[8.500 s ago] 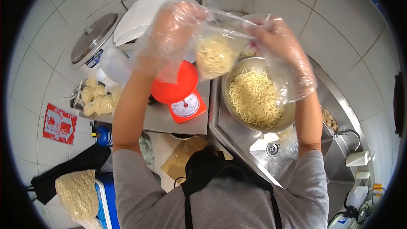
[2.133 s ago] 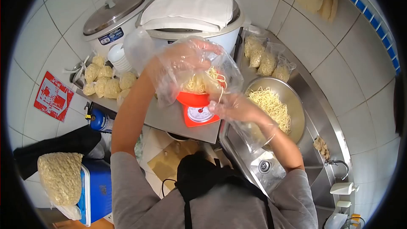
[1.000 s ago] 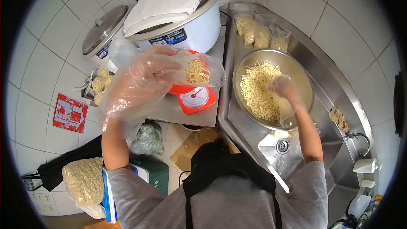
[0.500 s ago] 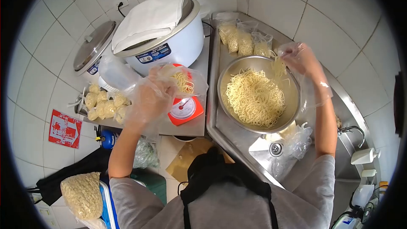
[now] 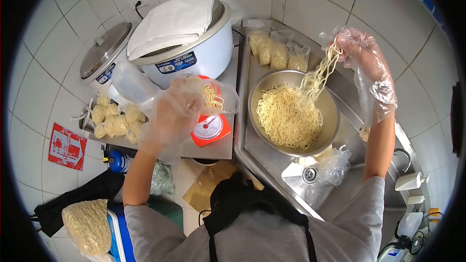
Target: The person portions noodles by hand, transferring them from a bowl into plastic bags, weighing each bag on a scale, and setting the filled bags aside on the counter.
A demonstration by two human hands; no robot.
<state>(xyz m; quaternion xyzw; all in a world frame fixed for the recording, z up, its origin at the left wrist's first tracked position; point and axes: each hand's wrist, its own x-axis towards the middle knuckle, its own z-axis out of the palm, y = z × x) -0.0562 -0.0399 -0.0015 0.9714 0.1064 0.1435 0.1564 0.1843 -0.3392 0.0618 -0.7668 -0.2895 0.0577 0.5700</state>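
My right hand [image 5: 361,53], in a clear plastic glove, pinches a bundle of long noodles [image 5: 321,73] that hangs toward the steel bowl [image 5: 335,121]. A heap of yellow noodles [image 5: 290,119] fills much of that bowl. My left hand [image 5: 177,109], also gloved, is closed on a clear plastic bag [image 5: 230,98] with some noodles inside. This bag is over the red scale [image 5: 208,130], whose round dial faces up.
Behind the bowl stand several bags of noodles [image 5: 279,56]. Small tied bags [image 5: 116,121] sit at the left, near a large rice cooker [image 5: 194,63] with a white cloth [image 5: 170,26]. A sink drain [image 5: 310,175] and crumpled plastic [image 5: 335,167] lie below the bowl.
My right hand has risen up and away from the bowl, lifting noodles that now stretch out below it. My left hand stays over the scale with the bag. The view has shifted slightly.
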